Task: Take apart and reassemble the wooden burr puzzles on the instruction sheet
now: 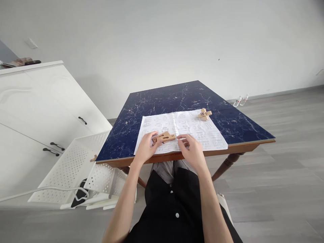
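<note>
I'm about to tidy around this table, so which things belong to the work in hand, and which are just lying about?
In use, it seems:
wooden pieces at the left hand
printed sheet beneath them
wooden cross at the sheet's far right corner, probably

Lying about:
clear bottles by the wall
white cable at left

The surface (162, 98) is finished in dark blue with a white-veined marble pattern, edged in brown wood and supported on turned wooden legs. Its near middle part is covered by a printed white sheet (158, 123), spread open, creased down the middle and reaching the near edge. At the sheet's far right corner, a cross-shaped wooden block assembly (204, 114) is placed.
</note>
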Demonstrator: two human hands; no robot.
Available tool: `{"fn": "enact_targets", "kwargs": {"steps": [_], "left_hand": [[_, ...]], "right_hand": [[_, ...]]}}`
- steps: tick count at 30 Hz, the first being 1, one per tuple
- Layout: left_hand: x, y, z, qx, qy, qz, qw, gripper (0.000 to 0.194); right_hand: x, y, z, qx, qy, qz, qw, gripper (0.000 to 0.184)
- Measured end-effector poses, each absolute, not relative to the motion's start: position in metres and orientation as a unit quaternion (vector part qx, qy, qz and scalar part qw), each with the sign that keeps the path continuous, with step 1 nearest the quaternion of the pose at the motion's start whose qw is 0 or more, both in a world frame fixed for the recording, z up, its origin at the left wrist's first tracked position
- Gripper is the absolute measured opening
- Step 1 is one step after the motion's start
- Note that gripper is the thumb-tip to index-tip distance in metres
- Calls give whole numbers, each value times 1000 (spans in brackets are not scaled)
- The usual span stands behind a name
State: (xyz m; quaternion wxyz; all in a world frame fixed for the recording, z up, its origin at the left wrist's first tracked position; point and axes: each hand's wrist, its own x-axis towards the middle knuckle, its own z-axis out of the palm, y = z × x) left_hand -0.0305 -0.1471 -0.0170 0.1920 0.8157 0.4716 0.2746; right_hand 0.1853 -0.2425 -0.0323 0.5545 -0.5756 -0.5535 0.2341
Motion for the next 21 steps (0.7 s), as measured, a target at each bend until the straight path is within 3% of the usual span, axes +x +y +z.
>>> {"fn": "enact_targets", "kwargs": {"steps": [6,21], "left_hand": [[-26,-143,-22,790,481,329,188,29],[-27,-143,-30,791,460,360,180,16]], "right_hand": [[140,-233,-33,-540,-635,140,534,33],[130,-227,-61,-599,-649,78,462,51]]}}
